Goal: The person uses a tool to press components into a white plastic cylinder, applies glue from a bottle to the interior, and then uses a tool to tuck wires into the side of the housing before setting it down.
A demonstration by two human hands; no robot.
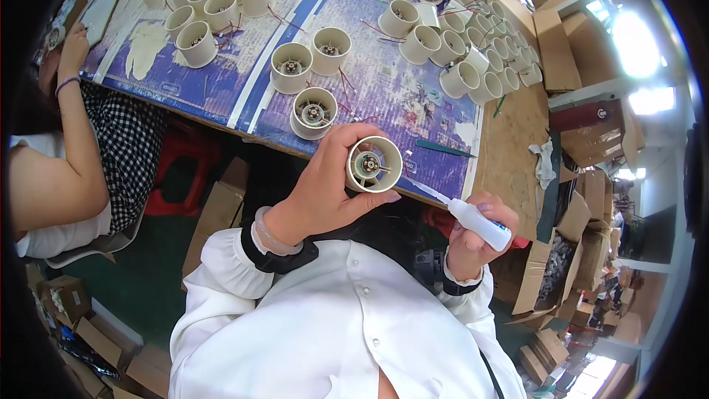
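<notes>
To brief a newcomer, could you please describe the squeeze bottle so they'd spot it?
From the purple-topped table, go to the person's right hand. It holds the white bottle, set apart from the cream cups by its long, tapering nozzle.

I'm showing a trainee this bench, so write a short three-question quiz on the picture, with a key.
1. Which hand holds the white plastic bottle with a long, thin nozzle, and which the cream, cylindrical plastic housing?
2. True or false: the nozzle's tip touches the housing.
3. The slim, dark-green pointed tool lies: A inside the housing; B on the blue patterned tabletop; C on the bottle.

Key: 1. Right hand, bottle; left hand, housing. 2. False; a gap separates them. 3. B.
</notes>
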